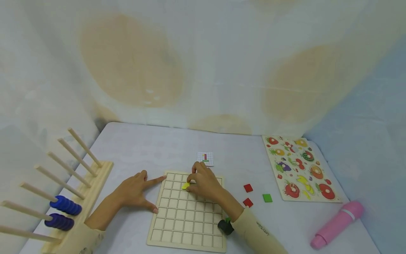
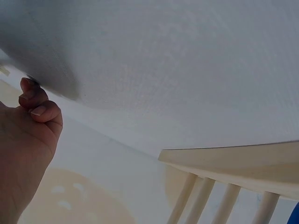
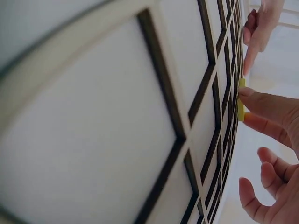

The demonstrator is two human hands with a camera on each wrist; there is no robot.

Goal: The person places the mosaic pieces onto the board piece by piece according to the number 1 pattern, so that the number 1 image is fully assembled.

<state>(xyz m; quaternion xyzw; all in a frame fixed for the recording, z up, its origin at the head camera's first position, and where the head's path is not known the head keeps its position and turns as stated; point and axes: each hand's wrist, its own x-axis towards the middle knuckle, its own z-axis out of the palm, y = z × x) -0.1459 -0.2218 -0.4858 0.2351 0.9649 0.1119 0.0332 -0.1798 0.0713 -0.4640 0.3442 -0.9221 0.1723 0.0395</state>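
Note:
A square yellow tile [image 1: 185, 185] is pinched between the thumb and index finger of my right hand [image 1: 206, 181], over the upper part of a wooden grid board [image 1: 187, 222]. In the right wrist view the yellow tile [image 3: 241, 100] stands at the board's surface; whether it sits in a cell I cannot tell. My left hand [image 1: 134, 192] touches the board's left edge with index finger and thumb spread, its other fingers folded in. In the left wrist view only part of the left hand [image 2: 30, 140] shows. Beyond the board lies a small printed pattern card [image 1: 205, 158].
Right of the board are two red tiles [image 1: 248, 187], a green tile [image 1: 267, 198] and a green piece partly behind the right wrist. A fruit puzzle board [image 1: 304, 169] and a pink cylinder [image 1: 337, 225] lie farther right. A wooden peg rack [image 1: 104, 173] with blue rings stands left.

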